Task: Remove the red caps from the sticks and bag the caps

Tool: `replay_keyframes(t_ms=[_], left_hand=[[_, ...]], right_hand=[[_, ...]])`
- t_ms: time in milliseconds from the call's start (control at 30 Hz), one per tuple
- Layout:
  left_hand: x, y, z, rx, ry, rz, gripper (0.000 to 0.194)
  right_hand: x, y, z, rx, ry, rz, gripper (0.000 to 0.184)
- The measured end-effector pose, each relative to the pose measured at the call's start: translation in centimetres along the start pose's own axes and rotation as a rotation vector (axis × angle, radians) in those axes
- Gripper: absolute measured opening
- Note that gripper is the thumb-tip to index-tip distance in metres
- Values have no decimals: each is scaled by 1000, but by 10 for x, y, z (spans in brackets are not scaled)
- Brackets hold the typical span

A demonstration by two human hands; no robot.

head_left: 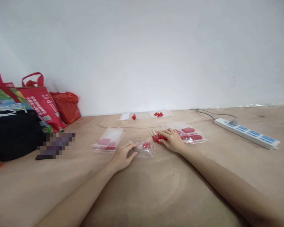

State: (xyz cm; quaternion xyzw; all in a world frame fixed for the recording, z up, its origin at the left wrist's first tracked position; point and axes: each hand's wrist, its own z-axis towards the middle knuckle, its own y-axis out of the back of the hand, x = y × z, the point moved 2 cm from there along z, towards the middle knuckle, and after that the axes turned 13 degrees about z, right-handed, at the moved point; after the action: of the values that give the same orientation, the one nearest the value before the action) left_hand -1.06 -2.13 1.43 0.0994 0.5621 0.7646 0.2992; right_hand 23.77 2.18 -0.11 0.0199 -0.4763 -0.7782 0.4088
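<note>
My left hand [124, 156] pinches the near left edge of a clear zip bag [148, 153], with the thumb and fingers on either side of it. Inside that bag, close to its far side, shows a small red piece [146, 144]. Several pale thin sticks with red ends [154, 138] lie just right of the bag. Over their right part rests my right hand [173, 140], its fingers and thumb curled around some red ends. The fingertips partly cover those pieces. Behind the right hand lie filled zip bags with red contents [191, 137].
Flat zip bags with pinkish-red contents [109, 142] lie left of my left hand. Along the wall are clear packets [144, 116] with red pieces [158, 114] on them. A power strip [247, 132] stands right; red bags [44, 105] and a black bag [14, 135] stand left.
</note>
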Motion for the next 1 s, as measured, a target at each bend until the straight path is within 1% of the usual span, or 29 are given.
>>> replay_keyframes(t_ms=[67,200,300,400,500,667,833,1000], left_hand=[[0,0,0,4,-1,-2,25],[1,0,0,11,-25,8,26],[1,0,-1,21,-51,16,27],[-1,1,-2,29,-65,14,26],[-5,3,-2,45,-78,7,26],[-9,6,-3,115,-104,11,39],[-9,5,-3,201,-70,48,48],[-7,3,-5,184,-80,82,50]], right_hand=[[4,3,-1,-28,-11,6,34],[13,4,-4,-66,-13,82,19],[24,-2,-4,-26,3,137,13],[37,-8,-3,38,2,143,16],[47,-12,-2,75,-40,106,19],[53,-15,0,156,-89,56,18],[54,-10,0,140,-85,183,17],[57,-12,-1,146,-61,319,17]])
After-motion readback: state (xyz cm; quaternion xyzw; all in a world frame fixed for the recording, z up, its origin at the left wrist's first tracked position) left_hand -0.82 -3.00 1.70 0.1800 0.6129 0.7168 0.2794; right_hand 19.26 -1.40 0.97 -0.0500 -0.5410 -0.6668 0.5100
